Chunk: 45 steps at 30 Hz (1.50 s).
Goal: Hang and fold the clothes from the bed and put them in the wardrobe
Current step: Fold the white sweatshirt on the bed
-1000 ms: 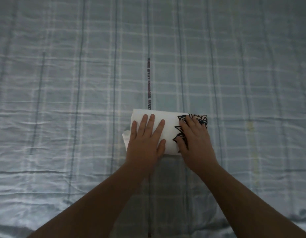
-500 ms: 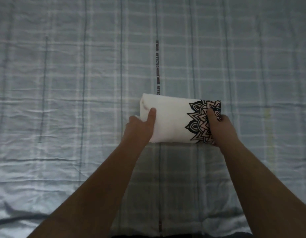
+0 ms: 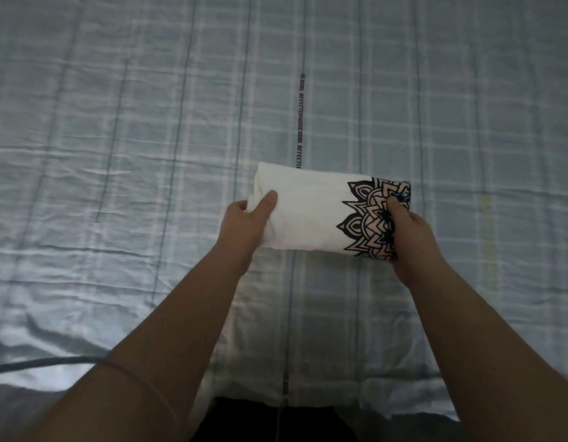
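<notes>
A white folded garment point(image 3: 311, 212) with a black mandala print at its right end is held just above the bed. My left hand point(image 3: 249, 223) grips its left end, thumb on top and fingers underneath. My right hand point(image 3: 407, 232) grips the printed right end the same way. The bundle is a compact rectangle, slightly tilted.
The bed point(image 3: 117, 154) is covered by a wrinkled pale blue plaid sheet with a printed text stripe down its middle. The near edge of the bed point(image 3: 388, 413) runs along the bottom of the view, with dark floor or clothing below it.
Both hands went from pressing flat on the folded garment to gripping its two ends, and the bundle has lifted off the sheet toward me.
</notes>
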Each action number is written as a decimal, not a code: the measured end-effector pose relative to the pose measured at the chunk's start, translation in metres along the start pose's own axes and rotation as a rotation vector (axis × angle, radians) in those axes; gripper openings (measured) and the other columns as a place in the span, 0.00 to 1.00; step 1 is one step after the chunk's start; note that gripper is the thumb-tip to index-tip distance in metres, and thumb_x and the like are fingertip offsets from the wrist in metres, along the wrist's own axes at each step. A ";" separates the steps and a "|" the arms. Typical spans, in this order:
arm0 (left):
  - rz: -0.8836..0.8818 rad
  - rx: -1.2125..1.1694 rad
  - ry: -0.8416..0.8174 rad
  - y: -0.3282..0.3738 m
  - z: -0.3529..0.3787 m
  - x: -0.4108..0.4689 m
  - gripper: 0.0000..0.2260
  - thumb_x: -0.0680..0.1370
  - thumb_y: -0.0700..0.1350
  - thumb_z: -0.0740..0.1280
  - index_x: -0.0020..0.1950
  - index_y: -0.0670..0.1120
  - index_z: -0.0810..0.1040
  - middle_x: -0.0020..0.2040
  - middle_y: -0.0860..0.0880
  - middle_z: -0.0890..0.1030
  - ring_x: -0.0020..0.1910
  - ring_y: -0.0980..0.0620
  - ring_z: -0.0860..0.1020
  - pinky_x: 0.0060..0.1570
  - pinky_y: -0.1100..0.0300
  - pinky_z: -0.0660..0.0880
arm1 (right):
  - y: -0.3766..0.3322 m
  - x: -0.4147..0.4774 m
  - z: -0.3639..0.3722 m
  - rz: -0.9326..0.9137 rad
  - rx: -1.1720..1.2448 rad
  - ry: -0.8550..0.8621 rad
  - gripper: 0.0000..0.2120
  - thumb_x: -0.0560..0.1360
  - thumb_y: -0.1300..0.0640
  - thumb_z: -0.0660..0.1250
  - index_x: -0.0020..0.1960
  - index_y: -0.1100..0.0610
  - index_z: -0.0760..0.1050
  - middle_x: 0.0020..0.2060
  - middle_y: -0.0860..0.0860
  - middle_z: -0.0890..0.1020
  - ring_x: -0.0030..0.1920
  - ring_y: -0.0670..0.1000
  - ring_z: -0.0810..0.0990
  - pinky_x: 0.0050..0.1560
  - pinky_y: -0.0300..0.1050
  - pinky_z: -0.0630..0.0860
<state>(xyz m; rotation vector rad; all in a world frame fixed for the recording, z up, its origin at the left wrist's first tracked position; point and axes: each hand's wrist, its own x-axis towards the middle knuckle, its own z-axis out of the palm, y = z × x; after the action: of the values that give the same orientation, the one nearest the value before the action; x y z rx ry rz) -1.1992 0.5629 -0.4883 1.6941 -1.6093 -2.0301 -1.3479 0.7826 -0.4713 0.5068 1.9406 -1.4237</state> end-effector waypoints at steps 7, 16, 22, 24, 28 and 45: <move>0.212 -0.104 -0.175 0.033 -0.063 -0.109 0.28 0.67 0.69 0.73 0.57 0.51 0.83 0.55 0.48 0.85 0.56 0.46 0.83 0.57 0.43 0.78 | -0.050 -0.122 -0.026 -0.210 0.093 -0.214 0.20 0.72 0.41 0.68 0.58 0.53 0.80 0.51 0.54 0.86 0.52 0.57 0.85 0.59 0.66 0.78; 0.696 -0.258 -0.159 0.136 -0.179 -0.328 0.27 0.79 0.62 0.66 0.72 0.47 0.73 0.68 0.44 0.78 0.68 0.42 0.75 0.69 0.39 0.68 | -0.168 -0.329 -0.023 -0.596 0.100 -0.582 0.23 0.76 0.41 0.63 0.66 0.54 0.76 0.58 0.54 0.84 0.59 0.56 0.82 0.64 0.64 0.75; 0.856 -0.408 0.066 0.161 -0.273 -0.464 0.24 0.79 0.56 0.67 0.71 0.43 0.74 0.66 0.40 0.79 0.67 0.39 0.76 0.68 0.38 0.70 | -0.208 -0.464 0.025 -0.735 0.134 -0.820 0.18 0.74 0.41 0.67 0.60 0.50 0.78 0.55 0.52 0.85 0.55 0.54 0.84 0.58 0.60 0.79; 0.893 -0.471 0.195 0.161 -0.306 -0.506 0.24 0.77 0.56 0.69 0.69 0.45 0.75 0.64 0.41 0.81 0.65 0.39 0.78 0.63 0.40 0.74 | -0.212 -0.506 0.047 -0.782 0.127 -0.910 0.17 0.74 0.40 0.68 0.58 0.47 0.79 0.55 0.51 0.85 0.56 0.54 0.84 0.54 0.57 0.81; 0.945 -0.603 0.418 0.151 -0.370 -0.570 0.23 0.75 0.56 0.71 0.66 0.45 0.76 0.61 0.40 0.81 0.60 0.38 0.80 0.51 0.41 0.80 | -0.210 -0.587 0.100 -0.870 0.113 -1.010 0.14 0.71 0.38 0.69 0.53 0.41 0.81 0.54 0.48 0.85 0.54 0.51 0.85 0.50 0.52 0.82; 0.967 -0.671 1.063 0.021 -0.703 -0.712 0.05 0.77 0.58 0.68 0.49 0.62 0.83 0.53 0.51 0.86 0.50 0.49 0.85 0.40 0.54 0.82 | -0.054 -0.869 0.435 -0.846 -0.017 -1.433 0.16 0.66 0.30 0.70 0.50 0.35 0.79 0.49 0.43 0.86 0.48 0.48 0.86 0.46 0.53 0.83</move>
<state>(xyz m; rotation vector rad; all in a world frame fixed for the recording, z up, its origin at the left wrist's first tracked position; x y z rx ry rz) -0.4049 0.5182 0.1181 1.0288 -0.8720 -0.7657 -0.6500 0.4214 0.1030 -1.2082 0.8838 -1.4809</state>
